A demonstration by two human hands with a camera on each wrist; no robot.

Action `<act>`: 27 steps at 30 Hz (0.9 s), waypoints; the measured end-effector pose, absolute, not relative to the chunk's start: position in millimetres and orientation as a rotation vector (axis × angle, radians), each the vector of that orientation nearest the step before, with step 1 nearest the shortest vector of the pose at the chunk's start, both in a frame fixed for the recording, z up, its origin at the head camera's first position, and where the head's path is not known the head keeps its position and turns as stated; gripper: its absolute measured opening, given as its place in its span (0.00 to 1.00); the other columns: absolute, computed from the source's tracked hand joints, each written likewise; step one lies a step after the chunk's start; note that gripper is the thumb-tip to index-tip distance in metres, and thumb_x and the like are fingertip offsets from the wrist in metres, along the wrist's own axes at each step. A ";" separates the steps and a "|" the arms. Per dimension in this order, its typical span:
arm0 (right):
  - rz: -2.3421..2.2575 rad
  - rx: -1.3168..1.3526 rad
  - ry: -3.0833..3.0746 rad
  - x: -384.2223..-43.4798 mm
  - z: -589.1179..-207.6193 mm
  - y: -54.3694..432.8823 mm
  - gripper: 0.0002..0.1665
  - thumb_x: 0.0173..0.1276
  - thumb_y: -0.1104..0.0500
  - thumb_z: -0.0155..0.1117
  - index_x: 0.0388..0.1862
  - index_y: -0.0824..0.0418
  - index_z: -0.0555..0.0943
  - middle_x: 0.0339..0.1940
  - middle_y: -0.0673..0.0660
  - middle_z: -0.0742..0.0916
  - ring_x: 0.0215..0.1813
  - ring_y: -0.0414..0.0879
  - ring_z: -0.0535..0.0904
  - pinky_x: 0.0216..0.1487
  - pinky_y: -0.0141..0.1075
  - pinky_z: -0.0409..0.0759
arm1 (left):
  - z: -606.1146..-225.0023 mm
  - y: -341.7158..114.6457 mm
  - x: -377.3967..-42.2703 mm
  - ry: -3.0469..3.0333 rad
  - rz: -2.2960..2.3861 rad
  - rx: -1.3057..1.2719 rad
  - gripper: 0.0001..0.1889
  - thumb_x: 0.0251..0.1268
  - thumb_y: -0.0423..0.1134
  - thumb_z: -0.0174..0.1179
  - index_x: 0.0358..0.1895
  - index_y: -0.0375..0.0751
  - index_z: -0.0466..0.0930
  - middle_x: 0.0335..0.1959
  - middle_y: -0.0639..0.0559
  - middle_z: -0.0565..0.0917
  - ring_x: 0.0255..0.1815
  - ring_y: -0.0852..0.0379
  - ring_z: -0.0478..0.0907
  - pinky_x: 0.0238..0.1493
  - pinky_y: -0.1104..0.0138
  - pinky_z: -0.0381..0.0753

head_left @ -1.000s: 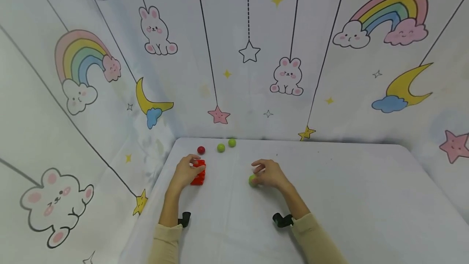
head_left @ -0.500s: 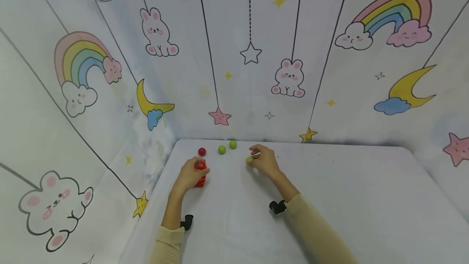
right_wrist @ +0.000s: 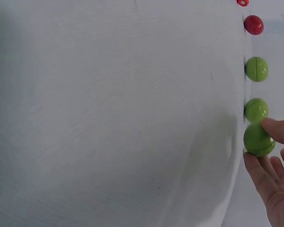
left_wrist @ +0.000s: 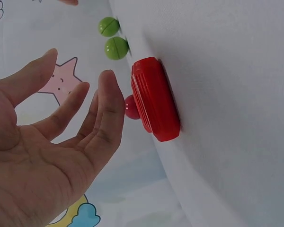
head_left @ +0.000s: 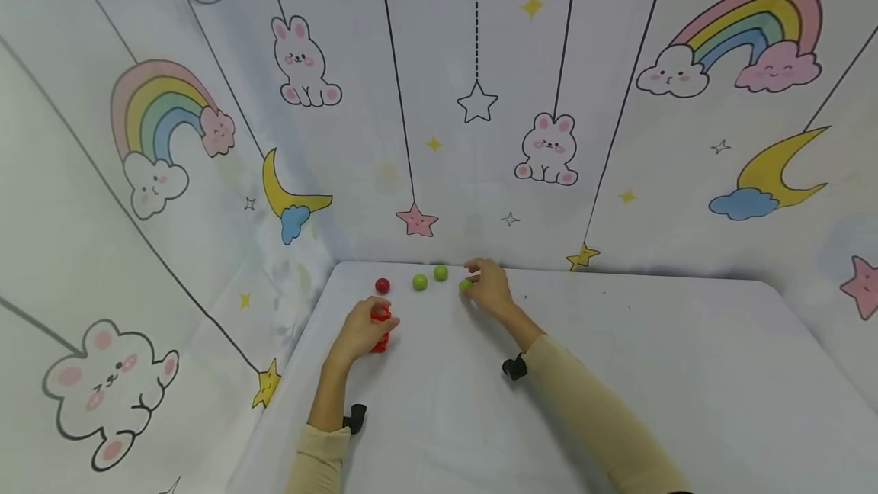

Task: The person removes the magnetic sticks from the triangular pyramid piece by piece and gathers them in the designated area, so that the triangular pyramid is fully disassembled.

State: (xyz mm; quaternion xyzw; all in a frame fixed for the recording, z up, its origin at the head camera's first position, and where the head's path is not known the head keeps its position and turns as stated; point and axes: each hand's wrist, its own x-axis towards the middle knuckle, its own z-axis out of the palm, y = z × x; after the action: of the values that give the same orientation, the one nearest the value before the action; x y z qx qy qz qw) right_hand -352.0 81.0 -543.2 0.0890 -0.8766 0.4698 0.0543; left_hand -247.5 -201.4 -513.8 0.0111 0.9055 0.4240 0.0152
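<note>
My right hand (head_left: 491, 294) pinches a green ball (right_wrist: 257, 138) between thumb and fingers near the table's far edge. In the right wrist view, that ball overlaps another green ball (right_wrist: 256, 109); whether they touch I cannot tell. My left hand (head_left: 358, 330) hovers over a red ridged plastic block (left_wrist: 156, 100) at the table's left side. Its fingers are loosely bent and hold nothing, apart from the block in the left wrist view. From the head, the hand covers part of the block.
Along the far edge lie a red ball (head_left: 382, 285), a green ball (head_left: 419, 282) and another green one at the back. A white cloth covers the table (head_left: 617, 372). Behind it rises a fabric backdrop (head_left: 370, 136) printed with rainbows, bunnies and stars.
My right hand has carried the green ball from mid-table away toward the far edge, near the other green balls. The left hand stays over the red block, barely shifting.
</note>
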 end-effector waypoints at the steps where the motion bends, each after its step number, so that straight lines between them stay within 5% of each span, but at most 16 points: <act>1: 1.425 0.271 -2.660 -354.2 -543.9 79.4 0.34 0.53 0.73 0.79 0.61 0.66 0.82 0.56 0.63 0.84 0.55 0.56 0.87 0.49 0.41 0.87 | -513.8 -201.4 -247.4 2.818 1.318 0.033 0.23 0.71 0.41 0.68 0.64 0.35 0.77 0.55 0.39 0.81 0.54 0.43 0.77 0.54 0.48 0.83; 16: 1.347 0.294 -2.719 -364.5 -554.5 72.2 0.27 0.58 0.69 0.79 0.58 0.65 0.84 0.56 0.61 0.84 0.56 0.54 0.86 0.55 0.43 0.85 | -515.8 -202.1 -248.7 2.801 1.305 0.021 0.22 0.72 0.43 0.67 0.63 0.39 0.78 0.57 0.40 0.81 0.55 0.43 0.77 0.54 0.48 0.84; 27: 1.374 0.308 -2.744 -356.9 -542.4 76.4 0.32 0.62 0.61 0.80 0.64 0.65 0.80 0.60 0.62 0.84 0.62 0.57 0.83 0.58 0.49 0.83 | -512.0 -207.0 -252.1 2.812 1.296 0.035 0.24 0.72 0.43 0.67 0.65 0.36 0.77 0.58 0.38 0.80 0.57 0.41 0.76 0.56 0.46 0.82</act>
State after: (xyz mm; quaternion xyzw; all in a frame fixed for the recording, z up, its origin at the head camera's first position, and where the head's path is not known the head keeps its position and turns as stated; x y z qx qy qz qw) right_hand -356.9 76.4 -542.4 0.0998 -0.8894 0.4452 0.0287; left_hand -252.1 -207.0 -512.0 0.0114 0.9079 0.4185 0.0227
